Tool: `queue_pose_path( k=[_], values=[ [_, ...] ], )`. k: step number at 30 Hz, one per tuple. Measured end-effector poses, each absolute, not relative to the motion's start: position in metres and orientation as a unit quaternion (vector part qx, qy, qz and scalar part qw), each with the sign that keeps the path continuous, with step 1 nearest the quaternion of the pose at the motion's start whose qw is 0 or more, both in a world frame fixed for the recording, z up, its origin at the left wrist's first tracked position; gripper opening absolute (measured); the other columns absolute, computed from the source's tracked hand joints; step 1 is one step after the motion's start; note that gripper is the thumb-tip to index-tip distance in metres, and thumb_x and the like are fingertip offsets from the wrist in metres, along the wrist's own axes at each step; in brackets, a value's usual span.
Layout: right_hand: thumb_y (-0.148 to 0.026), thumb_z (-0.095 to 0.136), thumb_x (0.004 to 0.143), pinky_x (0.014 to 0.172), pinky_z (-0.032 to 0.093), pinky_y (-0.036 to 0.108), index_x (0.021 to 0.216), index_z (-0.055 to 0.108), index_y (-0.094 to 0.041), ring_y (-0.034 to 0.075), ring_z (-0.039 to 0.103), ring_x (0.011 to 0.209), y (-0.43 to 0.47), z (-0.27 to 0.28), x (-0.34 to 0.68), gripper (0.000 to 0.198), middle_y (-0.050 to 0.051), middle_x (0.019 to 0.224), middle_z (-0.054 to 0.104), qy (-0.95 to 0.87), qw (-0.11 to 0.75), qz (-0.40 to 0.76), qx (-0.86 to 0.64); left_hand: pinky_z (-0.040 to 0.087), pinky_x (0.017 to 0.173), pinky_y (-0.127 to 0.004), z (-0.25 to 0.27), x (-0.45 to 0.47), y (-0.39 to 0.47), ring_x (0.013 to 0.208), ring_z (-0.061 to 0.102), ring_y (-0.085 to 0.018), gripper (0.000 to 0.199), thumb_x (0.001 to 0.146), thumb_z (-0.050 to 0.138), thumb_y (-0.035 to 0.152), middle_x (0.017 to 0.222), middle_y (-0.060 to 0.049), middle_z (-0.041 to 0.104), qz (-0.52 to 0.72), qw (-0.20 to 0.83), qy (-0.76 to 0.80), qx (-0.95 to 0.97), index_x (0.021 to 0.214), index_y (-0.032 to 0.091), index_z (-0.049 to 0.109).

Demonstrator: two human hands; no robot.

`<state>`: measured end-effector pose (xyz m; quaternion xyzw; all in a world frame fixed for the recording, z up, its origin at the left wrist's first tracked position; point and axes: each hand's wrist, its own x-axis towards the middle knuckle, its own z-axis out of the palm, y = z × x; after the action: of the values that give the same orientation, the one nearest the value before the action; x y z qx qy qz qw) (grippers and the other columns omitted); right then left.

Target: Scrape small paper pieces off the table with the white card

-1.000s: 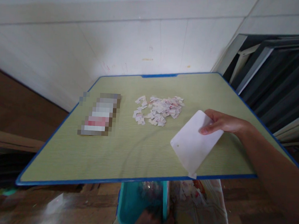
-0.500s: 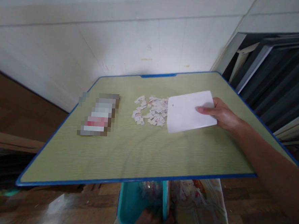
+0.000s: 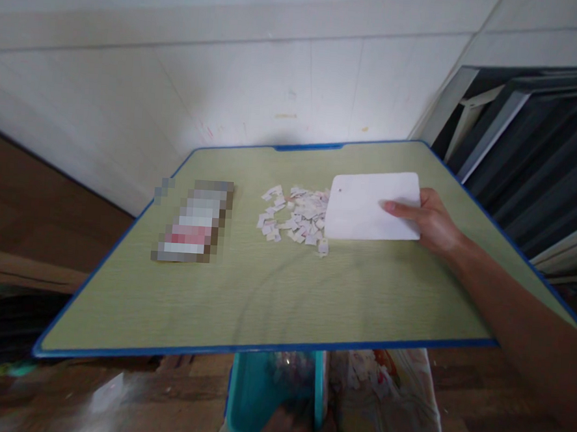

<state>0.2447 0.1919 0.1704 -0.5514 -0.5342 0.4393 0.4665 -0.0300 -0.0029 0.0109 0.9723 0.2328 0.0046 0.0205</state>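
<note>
My right hand (image 3: 435,218) is closed on the right end of a white rectangular board (image 3: 374,205), thumb flat on top, fingers underneath. The board has rounded corners and a small hole near its upper left. Its left edge meets a pile of small torn paper pieces (image 3: 306,210) on the green tabletop (image 3: 185,307); whether it covers some I cannot tell. Below the table's front edge, a dark, blurred shape that looks like my left hand (image 3: 288,431) lies at the right wall of a teal basket (image 3: 248,396). Its fingers cannot be made out.
At the table's left lies a pixelated flat object (image 3: 193,220). A white wall (image 3: 257,90) stands behind the table, and dark panels (image 3: 542,134) lean at the right. Under the front edge, more scraps lie on a patterned cloth (image 3: 369,410).
The board has swung slightly, its near left corner moving up and away from me. A few paper pieces by that corner now show. The shape at the basket stays put.
</note>
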Motion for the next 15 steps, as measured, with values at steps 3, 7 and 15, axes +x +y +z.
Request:
queue_pose_path(
  k=[3, 7, 15],
  values=[
    [-0.041, 0.064, 0.057, 0.049, 0.043, 0.027, 0.076, 0.06, -0.017, 0.015, 0.056, 0.058, 0.193, 0.171, 0.245, 0.031, 0.005, 0.076, 0.062, -0.531, 0.466, 0.444, -0.551, 0.04, 0.032, -0.021, 0.01, -0.029, -0.002, 0.032, 0.045, -0.013, 0.038, 0.062, 0.053, 0.011, 0.045, 0.004, 0.051, 0.026, 0.021, 0.241, 0.97, 0.1, 0.016, 0.051],
    [-0.038, 0.067, 0.054, 0.043, 0.039, 0.024, 0.067, 0.059, -0.015, 0.013, 0.053, 0.049, 0.194, 0.17, 0.248, 0.028, 0.003, 0.063, 0.06, -0.539, 0.417, 0.474, -0.557, 0.038, 0.032, -0.02, 0.014, -0.026, 0.001, 0.032, 0.044, -0.012, 0.029, 0.065, 0.048, 0.008, 0.042, 0.005, 0.047, 0.084, 0.008, 0.252, 0.964, 0.092, 0.017, 0.054],
    [-0.04, 0.066, 0.055, 0.043, 0.039, 0.024, 0.067, 0.059, -0.017, 0.013, 0.053, 0.049, 0.196, 0.172, 0.253, 0.027, 0.002, 0.064, 0.06, -0.548, 0.41, 0.464, -0.563, 0.035, 0.03, -0.018, 0.022, -0.022, 0.007, 0.032, 0.047, -0.012, 0.018, 0.069, 0.048, 0.009, 0.044, 0.003, 0.053, 0.128, -0.009, 0.271, 0.954, 0.079, 0.02, 0.058]
  ],
)
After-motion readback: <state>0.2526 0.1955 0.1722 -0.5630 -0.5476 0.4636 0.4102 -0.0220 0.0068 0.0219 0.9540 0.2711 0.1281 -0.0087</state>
